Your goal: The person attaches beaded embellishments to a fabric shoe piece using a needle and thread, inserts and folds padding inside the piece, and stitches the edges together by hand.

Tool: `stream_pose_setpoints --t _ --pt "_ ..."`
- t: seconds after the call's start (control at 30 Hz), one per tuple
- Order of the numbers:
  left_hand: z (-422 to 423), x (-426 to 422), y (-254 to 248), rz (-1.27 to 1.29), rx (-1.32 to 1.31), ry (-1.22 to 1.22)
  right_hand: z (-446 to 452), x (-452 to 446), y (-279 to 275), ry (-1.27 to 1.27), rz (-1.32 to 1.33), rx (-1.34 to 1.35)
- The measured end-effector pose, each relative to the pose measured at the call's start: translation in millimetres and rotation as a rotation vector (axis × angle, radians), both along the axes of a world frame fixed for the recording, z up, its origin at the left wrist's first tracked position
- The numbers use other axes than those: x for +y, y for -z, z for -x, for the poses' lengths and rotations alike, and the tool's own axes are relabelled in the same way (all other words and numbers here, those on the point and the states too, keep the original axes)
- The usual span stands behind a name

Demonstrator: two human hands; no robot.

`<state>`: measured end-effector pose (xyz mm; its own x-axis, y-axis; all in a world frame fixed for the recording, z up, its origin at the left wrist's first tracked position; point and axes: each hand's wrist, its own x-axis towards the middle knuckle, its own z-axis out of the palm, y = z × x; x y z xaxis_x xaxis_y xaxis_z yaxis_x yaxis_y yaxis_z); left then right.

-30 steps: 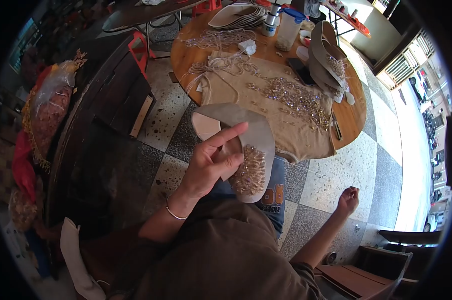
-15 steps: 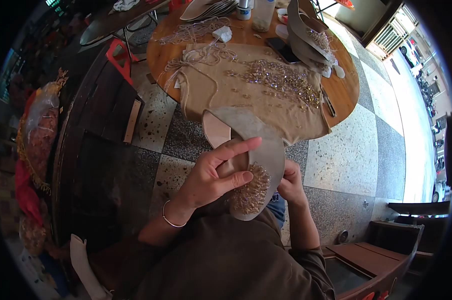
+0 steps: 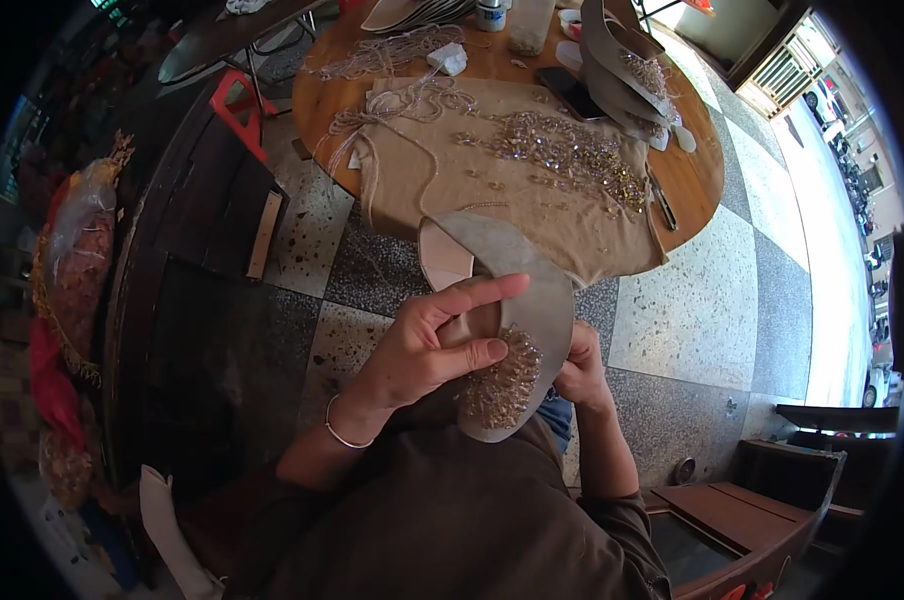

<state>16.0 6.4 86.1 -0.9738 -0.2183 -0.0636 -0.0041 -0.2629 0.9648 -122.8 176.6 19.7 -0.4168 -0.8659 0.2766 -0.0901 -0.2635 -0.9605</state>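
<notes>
Left hand (image 3: pixel 427 345): grasping a grey curved piece (image 3: pixel 537 265), thumb pressed beside the beadwork, index finger extended across the upper part. Right hand (image 3: pixel 582 368): fingers curled at the piece's right edge, partly behind it; cannot tell whether anything is pinched there. Piece is held up in front of the body, short of the tabletop.

Progress: lower end of the piece carries a dense beaded patch (image 3: pixel 507 385). Beads cover most of that end, leaving a plain grey margin; the upper band is bare. Whether the patch is complete cannot be judged from this view.

Surface: tan cloth (image 3: pixel 402 195) spread over a round wooden tabletop (image 3: pixel 704 170). Many loose beads (image 3: pixel 562 150) remain scattered on the cloth. Pen-like tool (image 3: pixel 662 203) at its right edge. Farther back: bead strings (image 3: pixel 397 58), white lump (image 3: pixel 448 58), phone (image 3: pixel 572 92), and stacked grey pieces (image 3: pixel 609 80), at least one with beadwork. At the far edge, a pile of flat pieces (image 3: pixel 417 14), apparently unbeaded as far as visible.

Room: checkered floor (image 3: pixel 672 310), red stool (image 3: pixel 237 110) to the left; bright street with parked vehicles (image 3: pixel 862 190) to the far right.
</notes>
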Motion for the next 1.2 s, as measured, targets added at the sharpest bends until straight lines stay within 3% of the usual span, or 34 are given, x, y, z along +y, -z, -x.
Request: stream_pose_setpoints --t 0.1,0.3,0.5,0.6,0.7,0.8,0.83,0.87,0.97,1.07,1.17,1.2 --pt "1.7 0.0 3.3 -0.107 0.000 0.039 -11.1 0.2 -2.1 0.059 -0.009 -0.129" --pt "6.0 4.4 -0.3 -0.359 -0.090 0.070 -19.7 -0.5 -5.4 0.101 0.008 -0.050" --pt "4.9 5.7 2.0 -0.379 -0.093 0.091 -26.0 7.0 -3.4 0.045 -0.093 -0.127" --pt "5.7 6.1 1.3 -0.350 -0.079 0.071 -24.3 8.8 -5.6 -0.019 -0.094 -0.298" --pt "4.2 8.1 8.0 -0.222 -0.069 0.057 -32.1 0.4 -1.8 0.219 -0.035 -0.072" --pt "3.2 8.5 5.4 0.110 -0.034 -0.046 1.8 0.6 -3.8 0.399 -0.300 0.045" --pt "3.3 9.0 9.5 0.280 0.009 -0.094 8.4 2.2 -14.4 0.539 -0.225 0.336" --pt "4.8 9.6 11.0 0.449 0.058 -0.144 8.8 2.3 -31.7 0.488 -0.188 0.522" --pt "6.4 17.1 5.2 0.643 0.008 -0.149 -1.8 -0.7 -69.3 0.319 -0.124 0.970" --pt "9.4 24.7 5.0 0.675 0.102 -0.188 3.0 -2.9 -69.1 0.152 -0.191 1.038" --pt "11.4 24.6 -2.0 0.714 0.171 -0.219 -0.2 -5.1 -63.5 0.158 -0.003 1.011" --pt "11.5 26.6 -3.2 0.735 0.221 -0.233 -4.9 -2.4 -67.9 0.205 0.045 0.734"
